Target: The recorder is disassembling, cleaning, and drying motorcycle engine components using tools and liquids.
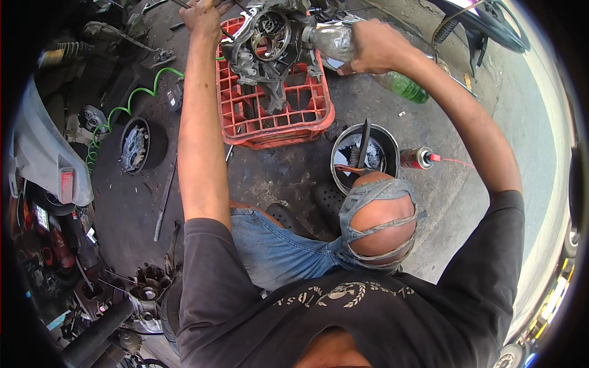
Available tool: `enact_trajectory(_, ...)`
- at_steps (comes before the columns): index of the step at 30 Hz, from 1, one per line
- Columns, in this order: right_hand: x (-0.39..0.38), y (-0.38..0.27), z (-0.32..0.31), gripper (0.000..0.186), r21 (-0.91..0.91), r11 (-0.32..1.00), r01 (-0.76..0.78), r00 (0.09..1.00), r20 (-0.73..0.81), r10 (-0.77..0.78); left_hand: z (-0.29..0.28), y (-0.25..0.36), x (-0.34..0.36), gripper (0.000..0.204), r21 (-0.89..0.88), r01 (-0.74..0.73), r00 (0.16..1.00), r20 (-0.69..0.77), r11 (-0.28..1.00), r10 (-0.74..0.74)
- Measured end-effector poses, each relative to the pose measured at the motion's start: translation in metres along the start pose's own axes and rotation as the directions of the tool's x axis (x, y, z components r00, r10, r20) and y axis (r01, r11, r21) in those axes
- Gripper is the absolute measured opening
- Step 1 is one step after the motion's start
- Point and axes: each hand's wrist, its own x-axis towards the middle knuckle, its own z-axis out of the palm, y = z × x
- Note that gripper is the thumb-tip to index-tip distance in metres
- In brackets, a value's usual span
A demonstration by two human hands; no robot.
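Note:
My right hand [379, 49] grips a clear plastic bottle [334, 42], tipped nearly level, its neck toward an engine case [270, 37]. The grey metal case has a round bearing opening and rests on an upturned red plastic crate [276, 126]. Under my right wrist shows green plastic bottle [408, 88]; I cannot tell whether it is a separate bottle. At the upper edge, my left hand [204, 21] is closed beside the case, near thin dark rods. Its fingers are partly cut off, so what it holds is unclear.
A round metal pan [339, 142] with pliers and dark parts stands before my knee. Beside it lies a spray can [417, 158] with a red nozzle. At left are a black bowl [144, 147] with a metal part, a green coiled hose [130, 101] and a long rod [165, 199].

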Motion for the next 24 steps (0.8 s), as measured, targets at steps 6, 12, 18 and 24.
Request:
enact_trajectory(6, 0.021, -0.043, -0.063, 0.025, -0.304, 0.953, 0.0, 1.0, 0.02, 0.007, -0.02, -0.012, 0.006, 0.013, 0.005, -0.01, 0.997, -0.07, 1.0, 0.01)
enact_trajectory(12, 0.048, -0.049, -0.047, 0.03, -0.382, 0.92, 0.085, 0.995, -0.014, -0.098, -0.026, -0.023, 0.014, 0.016, -0.055, -0.008, 0.995, -0.096, 0.998, 0.003)
enact_trajectory(18, 0.052, -0.066, -0.048, 0.033, -0.328, 0.938, 0.117, 0.993, 0.034, -0.112, -0.038, -0.027, 0.019, 0.016, -0.091, 0.001, 0.998, -0.056, 0.996, -0.006)
enact_trajectory(24, 0.054, -0.069, -0.044, 0.034, -0.183, 0.981, 0.056, 0.996, 0.076, -0.043, -0.053, -0.034, 0.023, 0.017, -0.113, 0.038, 0.996, -0.08, 0.993, -0.047)
